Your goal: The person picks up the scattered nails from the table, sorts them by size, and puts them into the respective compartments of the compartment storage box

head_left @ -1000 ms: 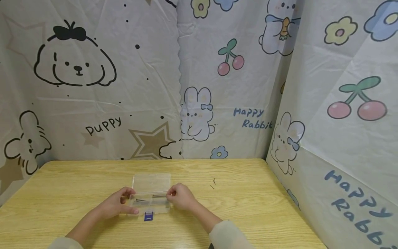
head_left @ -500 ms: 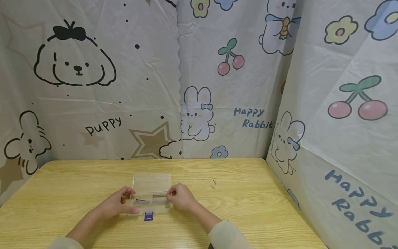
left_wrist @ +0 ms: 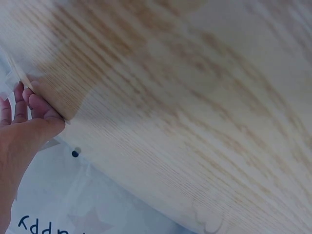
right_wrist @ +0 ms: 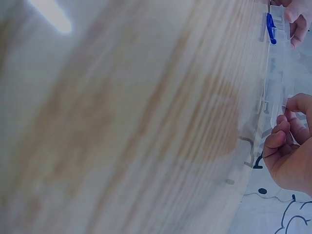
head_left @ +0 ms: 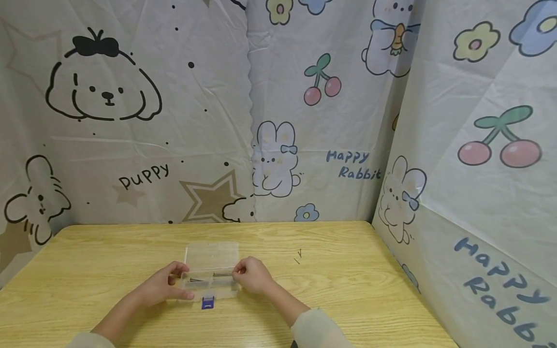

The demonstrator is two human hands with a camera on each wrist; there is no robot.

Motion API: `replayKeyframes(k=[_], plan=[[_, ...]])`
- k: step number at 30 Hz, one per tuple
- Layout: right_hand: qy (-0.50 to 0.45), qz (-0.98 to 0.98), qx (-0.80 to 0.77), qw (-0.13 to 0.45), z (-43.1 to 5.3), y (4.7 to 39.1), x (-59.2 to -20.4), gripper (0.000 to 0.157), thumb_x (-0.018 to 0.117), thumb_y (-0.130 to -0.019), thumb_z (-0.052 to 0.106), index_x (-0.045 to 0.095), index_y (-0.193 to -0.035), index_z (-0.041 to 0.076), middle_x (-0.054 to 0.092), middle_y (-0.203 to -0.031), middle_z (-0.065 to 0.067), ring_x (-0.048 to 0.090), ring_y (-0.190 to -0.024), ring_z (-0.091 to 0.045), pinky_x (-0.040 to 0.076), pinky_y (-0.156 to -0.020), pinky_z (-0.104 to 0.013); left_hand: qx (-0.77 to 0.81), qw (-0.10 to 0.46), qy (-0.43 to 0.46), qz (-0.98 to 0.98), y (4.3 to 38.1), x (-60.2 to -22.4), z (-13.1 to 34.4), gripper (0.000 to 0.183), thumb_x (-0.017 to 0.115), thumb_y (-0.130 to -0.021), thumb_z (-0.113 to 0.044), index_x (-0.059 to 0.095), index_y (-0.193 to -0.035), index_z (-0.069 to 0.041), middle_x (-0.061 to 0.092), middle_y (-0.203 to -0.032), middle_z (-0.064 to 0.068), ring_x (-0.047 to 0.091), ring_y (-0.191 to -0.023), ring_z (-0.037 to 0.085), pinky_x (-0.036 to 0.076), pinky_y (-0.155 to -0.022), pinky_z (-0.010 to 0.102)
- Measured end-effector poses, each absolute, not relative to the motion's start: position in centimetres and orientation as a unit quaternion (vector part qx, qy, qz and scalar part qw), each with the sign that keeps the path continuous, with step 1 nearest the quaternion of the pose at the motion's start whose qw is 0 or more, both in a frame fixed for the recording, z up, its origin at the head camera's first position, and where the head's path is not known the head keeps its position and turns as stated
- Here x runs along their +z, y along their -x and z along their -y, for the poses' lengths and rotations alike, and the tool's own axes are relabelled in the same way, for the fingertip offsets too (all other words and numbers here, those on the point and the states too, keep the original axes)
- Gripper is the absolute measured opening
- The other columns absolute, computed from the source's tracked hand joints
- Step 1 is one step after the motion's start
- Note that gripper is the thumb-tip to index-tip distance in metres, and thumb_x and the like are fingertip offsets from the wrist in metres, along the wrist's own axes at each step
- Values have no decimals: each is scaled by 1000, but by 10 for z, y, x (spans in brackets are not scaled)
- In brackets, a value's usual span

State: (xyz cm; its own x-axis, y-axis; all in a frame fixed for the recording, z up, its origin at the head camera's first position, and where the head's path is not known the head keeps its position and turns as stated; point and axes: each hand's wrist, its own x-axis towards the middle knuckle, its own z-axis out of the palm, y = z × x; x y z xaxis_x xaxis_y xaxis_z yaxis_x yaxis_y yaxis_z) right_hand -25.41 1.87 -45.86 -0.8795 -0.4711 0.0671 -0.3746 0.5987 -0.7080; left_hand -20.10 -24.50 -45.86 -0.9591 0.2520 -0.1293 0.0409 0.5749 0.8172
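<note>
A clear plastic compartment box [head_left: 224, 293] with a blue latch [head_left: 208, 302] lies open on the table, its lid [head_left: 212, 255] folded back. Thin dark nail- or screw-like pieces [head_left: 197, 280] lie in its left compartment, and another dark thin piece [head_left: 222, 274] lies in the right one, reaching close to the right fingertips. My left hand [head_left: 163, 285] grips the box's left end, thumb at the front and fingers behind. At the right end, my right hand [head_left: 254, 276] pinches the box's edge with curled fingers. Its fingertips also show against the clear wall [right_wrist: 275, 83] in the right wrist view.
Several small dark thin pieces [head_left: 299, 256] lie loose on the wooden table [head_left: 348, 290], to the right of the box. Patterned cloth [head_left: 209, 121] hangs behind the table and along its right side.
</note>
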Motion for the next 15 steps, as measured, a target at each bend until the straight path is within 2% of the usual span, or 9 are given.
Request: replayKeyframes(k=[15], plan=[[238,-891,-381,65,-20,254,-459,13,63,-88,16,70,-87,6,57,-72,4,44,-62,-4,39,-52,-17,455,117,-84,-878,202,-460,246,72,78,-75,-31,42,-127,2,49,-125,16,47,-112,30,41,-97,49]])
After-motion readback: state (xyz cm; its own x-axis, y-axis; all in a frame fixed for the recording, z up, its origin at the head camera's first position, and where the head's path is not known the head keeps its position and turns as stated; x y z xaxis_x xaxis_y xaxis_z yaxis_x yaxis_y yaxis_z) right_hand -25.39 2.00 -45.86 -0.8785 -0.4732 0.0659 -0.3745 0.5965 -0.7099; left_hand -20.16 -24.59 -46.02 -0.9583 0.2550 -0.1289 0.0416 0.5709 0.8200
